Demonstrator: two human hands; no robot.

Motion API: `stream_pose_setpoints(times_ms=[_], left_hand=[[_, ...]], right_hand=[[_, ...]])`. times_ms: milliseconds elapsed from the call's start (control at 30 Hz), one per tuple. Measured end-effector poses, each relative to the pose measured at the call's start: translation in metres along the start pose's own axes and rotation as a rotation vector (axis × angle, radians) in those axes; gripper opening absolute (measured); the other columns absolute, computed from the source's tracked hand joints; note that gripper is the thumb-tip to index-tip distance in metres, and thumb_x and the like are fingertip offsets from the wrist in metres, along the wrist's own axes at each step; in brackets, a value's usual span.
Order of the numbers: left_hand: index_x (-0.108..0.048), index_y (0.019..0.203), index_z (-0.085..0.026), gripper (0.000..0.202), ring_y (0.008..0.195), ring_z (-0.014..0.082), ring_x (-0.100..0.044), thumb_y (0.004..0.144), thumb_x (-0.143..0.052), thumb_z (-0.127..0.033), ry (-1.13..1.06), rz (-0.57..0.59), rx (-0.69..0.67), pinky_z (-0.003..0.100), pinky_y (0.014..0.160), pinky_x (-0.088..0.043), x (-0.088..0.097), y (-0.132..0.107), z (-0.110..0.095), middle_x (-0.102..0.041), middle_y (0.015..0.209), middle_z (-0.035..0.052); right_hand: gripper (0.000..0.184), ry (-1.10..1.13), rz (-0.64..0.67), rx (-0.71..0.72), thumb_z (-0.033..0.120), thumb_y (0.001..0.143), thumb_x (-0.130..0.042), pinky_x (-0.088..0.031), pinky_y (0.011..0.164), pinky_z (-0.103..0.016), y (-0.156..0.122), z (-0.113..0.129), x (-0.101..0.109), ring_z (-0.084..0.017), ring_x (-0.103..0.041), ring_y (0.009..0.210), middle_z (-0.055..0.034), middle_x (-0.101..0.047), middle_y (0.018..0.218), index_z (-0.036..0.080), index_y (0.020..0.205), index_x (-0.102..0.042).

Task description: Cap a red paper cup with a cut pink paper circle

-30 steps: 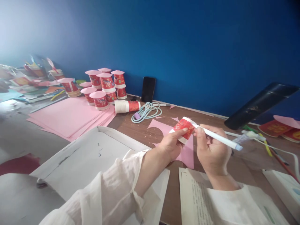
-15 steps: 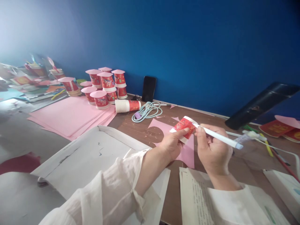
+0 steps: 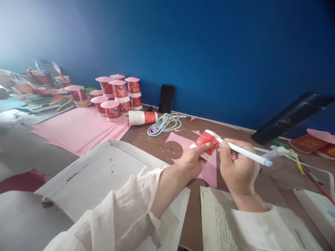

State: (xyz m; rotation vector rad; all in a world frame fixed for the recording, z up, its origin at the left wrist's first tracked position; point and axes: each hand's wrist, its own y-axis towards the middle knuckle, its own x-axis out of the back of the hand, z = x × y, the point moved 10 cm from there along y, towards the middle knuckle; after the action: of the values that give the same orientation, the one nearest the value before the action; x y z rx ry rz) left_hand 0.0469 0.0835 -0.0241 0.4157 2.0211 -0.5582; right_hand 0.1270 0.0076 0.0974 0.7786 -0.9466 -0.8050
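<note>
My left hand (image 3: 192, 162) is closed around a red paper cup (image 3: 204, 140) with white ends, which lies tilted in its grip. Between the fingers of my right hand (image 3: 238, 165) is a white pen (image 3: 247, 152), its tip against or very near the cup's side. Whether the tip touches cannot be made out. Beneath the cup, a pink paper offcut (image 3: 210, 170) with curved cut edges lies on the brown table (image 3: 264, 184). Printed papers (image 3: 213, 216) lie under my right forearm.
Red cups with pink paper discs (image 3: 112, 111) stand stacked at back left, near a nested cup stack (image 3: 136, 118), pink sheets (image 3: 75, 127) and a coiled cable (image 3: 166, 123). A phone (image 3: 166, 98) leans on the wall. A black tube (image 3: 288, 118) leans at right; a white box lid (image 3: 104, 174) lies left.
Almost nothing differs. The pen and my right hand have shifted very slightly, while the cup stays in my left hand.
</note>
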Motion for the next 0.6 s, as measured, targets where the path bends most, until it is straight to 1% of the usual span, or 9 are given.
stream_pose_setpoints(times_ms=[133, 267, 400, 600], left_hand=[[-0.071, 0.094, -0.015, 0.028, 0.113, 0.0269, -0.064, 0.068, -0.082, -0.016, 0.002, 0.013, 0.000, 0.036, 0.105, -0.044, -0.0020, -0.0007, -0.0006, -0.074, 0.099, 0.0090], [-0.071, 0.094, -0.014, 0.026, 0.112, 0.0259, -0.064, 0.070, -0.079, -0.014, -0.007, -0.017, 0.028, 0.035, 0.104, -0.045, -0.0003, -0.0017, 0.0016, -0.073, 0.097, 0.0080], [-0.071, 0.091, -0.014, 0.023, 0.111, 0.0247, -0.065, 0.069, -0.079, -0.011, -0.020, -0.051, 0.015, 0.033, 0.103, -0.046, 0.0016, -0.0022, 0.0001, -0.073, 0.095, 0.0075], [-0.071, 0.087, -0.013, 0.017, 0.107, 0.0236, -0.067, 0.071, -0.076, -0.010, -0.023, -0.048, 0.000, 0.032, 0.104, -0.046, 0.0000, -0.0020, -0.0016, -0.073, 0.092, 0.0073]], right_hand=[[0.018, 0.000, -0.001, -0.001, 0.032, 0.089, -0.062, -0.053, 0.060, -0.031, 0.0005, -0.0001, 0.0005, -0.017, -0.063, 0.060, -0.0071, -0.070, 0.075, 0.015, 0.092, -0.066], [0.019, -0.004, 0.047, 0.004, 0.033, 0.090, -0.061, -0.053, 0.064, -0.032, 0.0008, -0.0021, -0.0035, -0.018, -0.065, 0.064, -0.0078, -0.070, 0.077, 0.015, 0.092, -0.067], [0.018, -0.033, 0.078, 0.015, 0.034, 0.091, -0.060, -0.054, 0.068, -0.034, 0.0004, -0.0027, -0.0058, -0.020, -0.066, 0.069, -0.0080, -0.069, 0.079, 0.016, 0.091, -0.067], [0.017, -0.037, 0.079, 0.032, 0.033, 0.091, -0.061, -0.055, 0.070, -0.035, -0.0012, -0.0014, -0.0061, -0.020, -0.066, 0.070, -0.0084, -0.071, 0.082, 0.017, 0.092, -0.067]])
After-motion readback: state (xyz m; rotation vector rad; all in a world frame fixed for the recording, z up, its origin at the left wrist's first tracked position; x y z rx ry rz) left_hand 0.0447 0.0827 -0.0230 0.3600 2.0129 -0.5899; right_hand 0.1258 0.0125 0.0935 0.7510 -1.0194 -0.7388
